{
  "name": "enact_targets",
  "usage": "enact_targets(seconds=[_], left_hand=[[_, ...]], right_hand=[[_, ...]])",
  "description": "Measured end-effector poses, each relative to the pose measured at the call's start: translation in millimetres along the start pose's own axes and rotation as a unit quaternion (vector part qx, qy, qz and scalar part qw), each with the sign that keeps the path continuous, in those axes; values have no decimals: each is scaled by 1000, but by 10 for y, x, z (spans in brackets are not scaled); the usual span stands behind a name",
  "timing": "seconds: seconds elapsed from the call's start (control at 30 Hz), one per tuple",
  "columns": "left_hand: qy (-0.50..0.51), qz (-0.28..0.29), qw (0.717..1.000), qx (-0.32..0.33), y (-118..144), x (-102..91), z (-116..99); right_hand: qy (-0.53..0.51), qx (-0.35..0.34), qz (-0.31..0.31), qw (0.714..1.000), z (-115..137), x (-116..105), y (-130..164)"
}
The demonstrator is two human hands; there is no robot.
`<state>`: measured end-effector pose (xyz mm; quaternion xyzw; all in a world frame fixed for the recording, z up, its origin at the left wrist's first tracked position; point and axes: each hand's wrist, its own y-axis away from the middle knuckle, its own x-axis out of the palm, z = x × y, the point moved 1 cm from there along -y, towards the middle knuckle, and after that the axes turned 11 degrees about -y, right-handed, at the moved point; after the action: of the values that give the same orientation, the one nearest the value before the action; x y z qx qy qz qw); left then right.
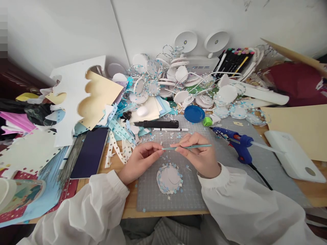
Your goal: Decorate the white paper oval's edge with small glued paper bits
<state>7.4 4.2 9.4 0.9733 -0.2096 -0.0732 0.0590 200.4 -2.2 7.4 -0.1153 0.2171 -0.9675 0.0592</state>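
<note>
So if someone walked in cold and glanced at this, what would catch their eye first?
Probably the two hands at the centre of the grey cutting mat: the right hand holds a thin teal stick, and the left hand pinches its tip, above a white disc edged with blue bits. Next, the blue glue gun lying just right, and the heap of white discs along the wall.

The thin stick's (187,147) middle is hidden by fingers; confetti shapes too small to tell.
</note>
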Motion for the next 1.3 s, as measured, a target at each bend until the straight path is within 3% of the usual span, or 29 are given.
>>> enact_targets(seconds=[0.2, 0.4, 0.5, 0.7, 0.87, 1.0, 1.1, 1.3], left_hand=[[-11, -7, 1000, -4, 2, -2, -9], [0, -12, 1000, -6, 4, -4, -21], [-20, -14, 1000, -2, 4, -2, -31], [-41, -14, 999, -6, 7, 7, -40], [-43, -16, 999, -6, 6, 9, -26], [-119, -79, 990, 17, 3, -20, 17], [-210, -149, 964, 64, 8, -60, 66], [-316, -210, 913, 150, -43, -101, -5]], right_hand=[[81, -47, 22, 995, 54, 25, 2], [98, -78, 28, 992, 62, 32, -2], [75, -63, 25, 995, 47, 17, 3], [24, 15, -45, 999, 11, -18, -3], [4, 27, -27, 999, -4, -11, 6], [4, 41, -61, 997, 9, -9, -14], [12, 48, -89, 995, 18, -10, -39], [26, 49, -112, 992, -28, -38, -55]])
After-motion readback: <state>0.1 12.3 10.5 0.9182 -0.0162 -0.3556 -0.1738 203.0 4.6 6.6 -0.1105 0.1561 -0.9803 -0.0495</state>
